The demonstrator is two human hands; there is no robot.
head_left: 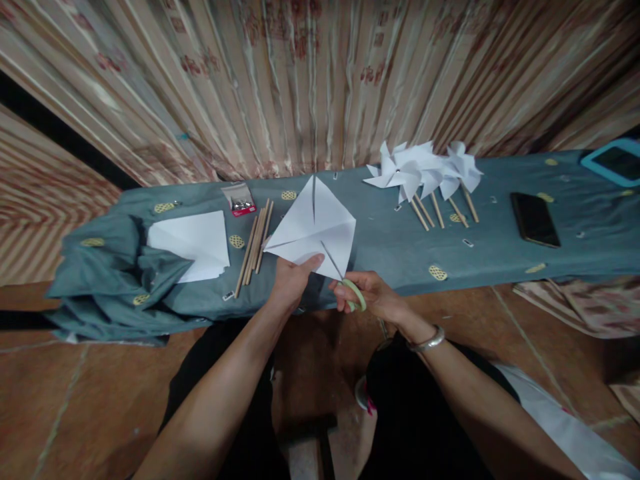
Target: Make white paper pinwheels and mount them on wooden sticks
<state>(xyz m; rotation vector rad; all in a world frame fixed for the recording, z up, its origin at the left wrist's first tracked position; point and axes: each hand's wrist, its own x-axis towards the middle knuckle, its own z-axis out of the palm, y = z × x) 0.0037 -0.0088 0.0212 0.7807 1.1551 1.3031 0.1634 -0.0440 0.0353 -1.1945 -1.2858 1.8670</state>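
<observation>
A square sheet of white paper (334, 212) is pinched by my left hand (295, 275), its thumb on top near the lower edge. Slits run inward from its top and left corners. My right hand (367, 293) grips scissors (355, 293) with pale green handles. Their blades lie at the paper's lower right corner, pointing toward its middle. Just left of the paper lie several wooden sticks (253, 250). Behind them sits a small red and white box (240, 199) of shiny metal bits, too small to make out.
White paper sheets (193, 243) lie at the left, partly under bunched cloth (100, 267). Several paper pinwheels (425, 170) on sticks rest at the right back. Beyond are a dark phone (535, 219) and a blue-framed device (615, 163). A patterned curtain (300, 87) hangs behind the cloth-covered bench (395, 263).
</observation>
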